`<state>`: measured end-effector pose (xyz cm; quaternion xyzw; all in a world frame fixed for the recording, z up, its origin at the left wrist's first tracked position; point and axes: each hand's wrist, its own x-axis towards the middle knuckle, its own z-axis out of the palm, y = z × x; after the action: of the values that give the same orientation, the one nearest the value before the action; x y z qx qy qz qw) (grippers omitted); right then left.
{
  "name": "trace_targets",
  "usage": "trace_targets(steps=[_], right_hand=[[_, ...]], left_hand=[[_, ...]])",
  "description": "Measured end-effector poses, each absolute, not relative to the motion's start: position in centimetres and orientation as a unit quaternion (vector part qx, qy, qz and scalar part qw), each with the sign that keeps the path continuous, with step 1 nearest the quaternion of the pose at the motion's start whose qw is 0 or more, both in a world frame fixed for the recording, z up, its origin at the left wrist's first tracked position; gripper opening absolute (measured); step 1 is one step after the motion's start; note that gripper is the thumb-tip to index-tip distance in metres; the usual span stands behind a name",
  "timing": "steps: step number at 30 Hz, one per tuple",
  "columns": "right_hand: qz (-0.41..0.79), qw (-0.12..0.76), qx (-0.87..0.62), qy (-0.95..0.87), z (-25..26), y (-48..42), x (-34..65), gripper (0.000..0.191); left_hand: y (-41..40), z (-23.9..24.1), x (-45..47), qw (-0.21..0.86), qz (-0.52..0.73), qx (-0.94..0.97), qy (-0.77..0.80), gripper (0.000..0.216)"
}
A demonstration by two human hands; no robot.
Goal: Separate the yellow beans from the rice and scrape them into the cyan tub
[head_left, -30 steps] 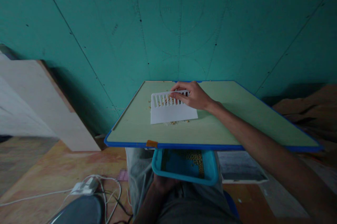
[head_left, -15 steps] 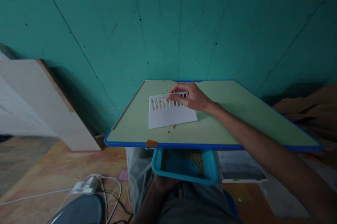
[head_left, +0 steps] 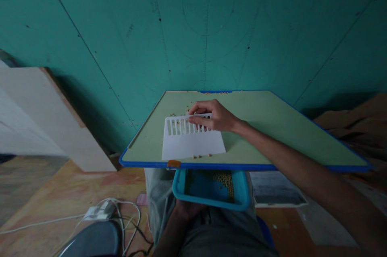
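Observation:
My right hand (head_left: 216,115) grips the slotted upper edge of a white plastic scraper-like sheet (head_left: 193,143), thumb on the near side and fingers behind it. The sheet leans on the pale green tabletop (head_left: 266,136), its lower edge close to the front rim. A few small tan beans (head_left: 199,156) lie along that lower edge, and more beans (head_left: 173,115) are scattered behind the sheet. Below the table's edge, my left hand (head_left: 189,208) is under a blue plastic tray (head_left: 211,200), supporting it over my lap; its fingers are hidden. Beans are heaped at the tray's right side.
Orange tape (head_left: 173,163) sits on the table's blue rim. A green wall (head_left: 205,27) rises behind the table, with a white board (head_left: 60,116) leaning at left. A power strip (head_left: 101,210) with cables and a dark rounded seat (head_left: 93,241) are at lower left.
My right hand has drawn the white sheet toward the front edge and slightly left, with several beans moving ahead of it. The tray and my left hand stay nearly in place.

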<state>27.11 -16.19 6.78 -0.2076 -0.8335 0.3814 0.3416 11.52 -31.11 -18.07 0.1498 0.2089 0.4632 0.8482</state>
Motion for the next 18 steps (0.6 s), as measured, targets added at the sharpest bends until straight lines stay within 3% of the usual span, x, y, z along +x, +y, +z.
trace_targets(steps=[18], right_hand=[[0.44, 0.316, -0.23, -0.808, 6.1, -17.4, 25.7, 0.022]], left_hand=[[-31.4, -18.0, 11.3, 0.795, 0.508, 0.154, 0.295, 0.069]])
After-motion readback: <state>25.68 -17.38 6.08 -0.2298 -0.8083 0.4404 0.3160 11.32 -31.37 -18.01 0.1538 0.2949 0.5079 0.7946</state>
